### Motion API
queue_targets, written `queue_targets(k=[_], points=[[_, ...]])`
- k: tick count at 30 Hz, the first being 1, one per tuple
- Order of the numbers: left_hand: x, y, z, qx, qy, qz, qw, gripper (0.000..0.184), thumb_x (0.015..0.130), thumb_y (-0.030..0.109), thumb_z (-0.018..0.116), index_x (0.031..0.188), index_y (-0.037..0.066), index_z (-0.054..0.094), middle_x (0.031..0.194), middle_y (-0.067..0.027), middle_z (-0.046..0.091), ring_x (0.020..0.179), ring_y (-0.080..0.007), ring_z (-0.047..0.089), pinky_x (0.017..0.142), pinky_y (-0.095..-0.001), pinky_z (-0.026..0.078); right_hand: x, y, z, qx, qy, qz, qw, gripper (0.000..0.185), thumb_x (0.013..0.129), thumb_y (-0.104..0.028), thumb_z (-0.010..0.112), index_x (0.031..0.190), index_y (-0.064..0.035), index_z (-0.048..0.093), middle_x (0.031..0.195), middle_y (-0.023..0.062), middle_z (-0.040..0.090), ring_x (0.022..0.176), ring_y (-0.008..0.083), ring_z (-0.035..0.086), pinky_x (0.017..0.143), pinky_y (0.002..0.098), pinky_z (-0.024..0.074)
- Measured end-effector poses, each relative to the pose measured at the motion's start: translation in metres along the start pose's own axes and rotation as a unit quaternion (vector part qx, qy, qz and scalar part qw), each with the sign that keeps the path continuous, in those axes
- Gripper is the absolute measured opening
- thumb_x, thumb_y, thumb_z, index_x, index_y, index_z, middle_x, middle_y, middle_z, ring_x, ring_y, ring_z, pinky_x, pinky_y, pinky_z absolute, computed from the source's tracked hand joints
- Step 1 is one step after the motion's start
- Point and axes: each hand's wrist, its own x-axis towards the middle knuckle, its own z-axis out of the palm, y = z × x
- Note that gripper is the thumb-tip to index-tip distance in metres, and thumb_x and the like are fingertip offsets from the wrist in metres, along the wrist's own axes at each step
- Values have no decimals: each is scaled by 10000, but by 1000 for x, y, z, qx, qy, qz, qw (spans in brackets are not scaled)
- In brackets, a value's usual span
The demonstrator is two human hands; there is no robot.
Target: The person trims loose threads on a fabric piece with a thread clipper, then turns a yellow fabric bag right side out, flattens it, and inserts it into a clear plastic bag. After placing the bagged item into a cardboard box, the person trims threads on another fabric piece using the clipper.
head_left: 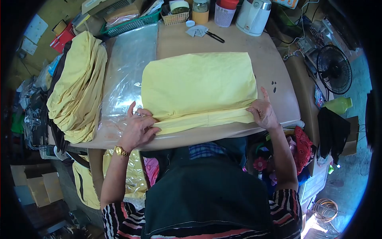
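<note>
A pale yellow cloth [199, 81] lies spread on the table in front of me, its near edge folded into a narrow band. My left hand [139, 125] grips the left end of that band between thumb and fingers, the index finger raised. At the opposite end, my right hand [264, 111] pinches the cloth's near right corner, with one finger pointing up and away. The band stretches fairly straight between both hands, close to the table's front edge. A gold watch [121, 151] is on my left wrist.
A heap of yellow cloth [79, 87] sits at the left, beside clear plastic sheets [129, 59]. Along the back stand a green basket [131, 27], a white kettle [253, 18] and black-handled snips [215, 37]. A black fan [334, 69] is at the right.
</note>
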Motion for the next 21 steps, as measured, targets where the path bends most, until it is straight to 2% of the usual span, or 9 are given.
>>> queue_targets(k=[5, 9, 12, 14, 15, 16, 17, 19, 21], points=[[1, -8, -3, -116, -81, -75, 987, 165, 873, 259, 671, 825, 102, 670, 672, -8, 589, 752, -182, 556, 978, -388, 274, 7, -11, 0, 37, -14, 54, 998, 381, 755, -366, 789, 698, -36, 607, 610, 81, 572, 571, 288, 543, 1059, 469, 296], [5, -5, 6, -155, -65, -114, 979, 159, 881, 258, 663, 840, 104, 665, 686, -3, 593, 762, -167, 541, 970, -380, 264, 6, -6, 7, 4, -6, 25, 1000, 391, 713, -391, 809, 739, -46, 628, 636, 88, 604, 631, 283, 584, 1050, 461, 302], [3, 8, 5, -124, 14, -122, 985, 128, 878, 194, 668, 859, 68, 658, 731, -36, 604, 800, -181, 541, 939, -376, 320, 10, -19, -1, -29, -35, 20, 999, 408, 697, -387, 814, 831, -48, 631, 667, 87, 621, 739, 278, 622, 1039, 463, 312], [2, 41, -8, -44, 264, -105, 958, 93, 869, 106, 663, 902, 20, 651, 799, -76, 620, 816, -195, 571, 850, -355, 415, 15, -30, -12, -71, -94, 89, 989, 441, 701, -354, 810, 963, -60, 614, 789, 89, 645, 862, 265, 634, 1044, 474, 309], [-15, 61, -12, -142, 206, -202, 947, 110, 896, 86, 643, 955, -6, 653, 877, -89, 650, 858, -177, 610, 768, -311, 478, 18, -41, -15, -71, -95, 88, 989, 441, 701, -354, 810, 963, -60, 614, 789, 89, 645, 862, 265, 634, 1044, 474, 309], [-27, 75, -8, -317, 83, -258, 909, 152, 919, 106, 626, 1026, 0, 646, 918, -80, 664, 879, -153, 617, 783, -291, 485, 23, -56, -15, -127, -33, 59, 990, 438, 714, -339, 800, 998, -69, 603, 851, 88, 642, 891, 263, 629, 1054, 485, 298], [-34, 86, -5, -476, -43, -301, 825, 198, 942, 126, 610, 1097, 7, 640, 959, -71, 678, 900, -130, 623, 798, -270, 492, 28, -71, -10, -179, 29, 29, 983, 439, 728, -323, 791, 1033, -79, 593, 913, 87, 640, 920, 262, 624, 1063, 497, 288], [-38, 99, 19, -605, -220, -250, 723, 320, 976, 176, 573, 1248, 8, 565, 1094, -81, 667, 971, -118, 616, 847, -252, 488, 42, -102, 14, -64, 19, 36, 997, 393, 753, -260, 771, 1048, -74, 590, 996, 74, 641, 980, 258, 618, 1094, 529, 252], [-33, 110, 43, -692, -158, -297, 639, 405, 981, 202, 566, 1321, -5, 496, 1198, -89, 632, 1022, -129, 616, 885, -257, 490, 64, -139, 50, -19, 71, -27, 997, 283, 785, -233, 740, 977, -76, 603, 894, 65, 651, 907, 247, 632, 1104, 518, 243]])
